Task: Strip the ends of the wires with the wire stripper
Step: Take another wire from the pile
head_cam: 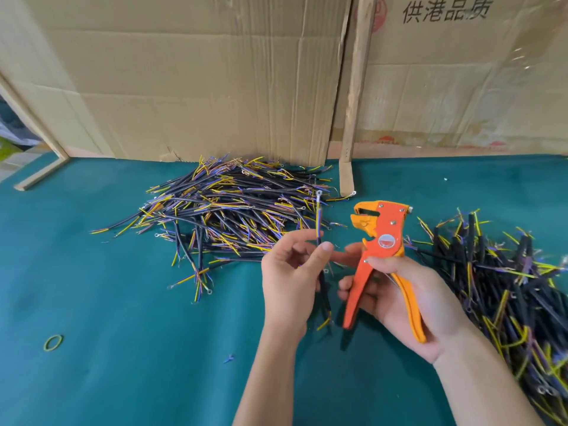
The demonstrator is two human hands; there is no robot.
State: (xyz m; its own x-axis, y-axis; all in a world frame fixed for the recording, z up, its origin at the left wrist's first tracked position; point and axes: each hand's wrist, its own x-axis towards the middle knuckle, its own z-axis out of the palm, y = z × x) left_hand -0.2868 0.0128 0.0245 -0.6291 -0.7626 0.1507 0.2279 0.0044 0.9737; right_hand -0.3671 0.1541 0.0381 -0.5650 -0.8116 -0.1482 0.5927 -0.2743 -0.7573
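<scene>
Orange stripper (384,238), yellow grips; black wires (221,210) with yellow, blue ends; green cloth (123,348); brown cardboard (199,87)

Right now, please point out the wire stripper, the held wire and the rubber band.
wire stripper (388,238), head view, orange body near pivot.
held wire (318,222), head view, upper part above fingers.
rubber band (53,342), head view, its loop.

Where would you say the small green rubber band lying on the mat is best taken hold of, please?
Probably anywhere on its loop: the green rubber band lies flat and alone on the teal mat, so a pinch from straight above across one side of the ring should lift it. The left hand is nearer, but it holds a wire.
</scene>
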